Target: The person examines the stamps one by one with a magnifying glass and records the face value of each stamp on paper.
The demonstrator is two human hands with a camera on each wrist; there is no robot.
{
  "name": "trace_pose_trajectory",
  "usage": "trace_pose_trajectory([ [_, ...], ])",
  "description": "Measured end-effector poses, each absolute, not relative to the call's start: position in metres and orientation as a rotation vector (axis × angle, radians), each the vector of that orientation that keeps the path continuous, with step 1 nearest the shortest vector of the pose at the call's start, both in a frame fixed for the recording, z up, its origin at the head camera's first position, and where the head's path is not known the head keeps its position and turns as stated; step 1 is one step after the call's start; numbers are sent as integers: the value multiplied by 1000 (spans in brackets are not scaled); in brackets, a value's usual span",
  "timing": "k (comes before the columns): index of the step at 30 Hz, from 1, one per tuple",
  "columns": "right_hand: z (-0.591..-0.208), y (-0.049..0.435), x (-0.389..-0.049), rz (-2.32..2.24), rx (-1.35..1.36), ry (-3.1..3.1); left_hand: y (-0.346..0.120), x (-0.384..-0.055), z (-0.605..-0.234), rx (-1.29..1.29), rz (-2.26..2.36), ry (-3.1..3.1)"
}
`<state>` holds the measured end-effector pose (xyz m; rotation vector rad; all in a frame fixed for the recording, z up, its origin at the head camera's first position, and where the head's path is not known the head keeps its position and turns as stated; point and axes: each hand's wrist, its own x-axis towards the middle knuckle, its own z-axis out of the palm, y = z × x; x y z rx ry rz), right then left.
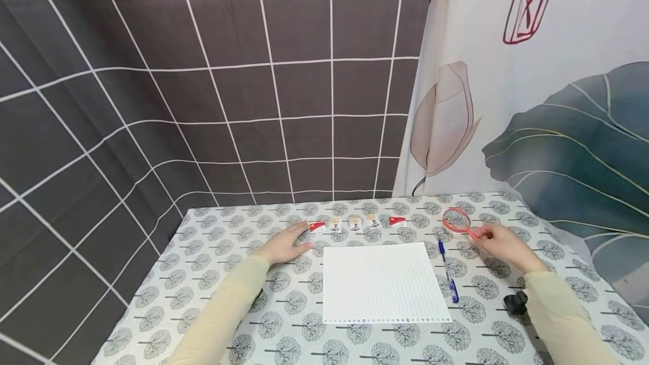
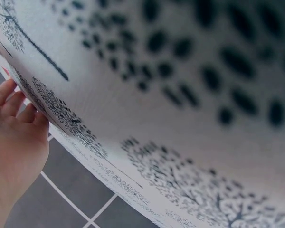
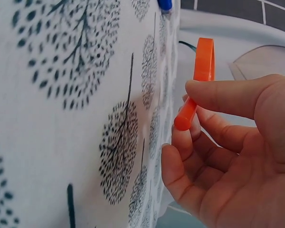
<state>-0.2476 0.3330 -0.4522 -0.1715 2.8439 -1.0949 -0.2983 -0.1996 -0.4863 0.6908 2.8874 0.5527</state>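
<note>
My right hand (image 1: 507,245) pinches the handle of an orange-red magnifying glass (image 1: 462,230) between thumb and fingers. In the right wrist view the thumb presses on the orange handle (image 3: 184,118), close beside the patterned cloth. My left hand (image 1: 286,244) rests on the table, fingers extended, fingertips right at a small red-and-white card (image 1: 317,227). That card is the left end of a row. Three pale cards with small pictures, one of them the middle card (image 1: 355,223), lie between it and another red-and-white card (image 1: 398,222).
A lined sheet of paper (image 1: 380,286) lies in front of the row. Right of the sheet is a blue pen (image 1: 448,272). A small black object (image 1: 516,302) sits by the right forearm. Behind the tree-patterned tablecloth (image 1: 294,303) hangs a dark grid curtain (image 1: 299,94).
</note>
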Motion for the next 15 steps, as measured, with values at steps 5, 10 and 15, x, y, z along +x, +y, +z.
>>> trace_pose_trajectory([
  [5, -455, 339, -247, -1084, -166, 2843, -199, -298, -485, 701, 556, 2888],
  [10, -458, 342, -245, -1076, -144, 2828, -200, -298, -488, 695, 548, 2897],
  [15, -458, 345, -244, -1065, -153, 2825, -200, -299, -489, 683, 532, 2899],
])
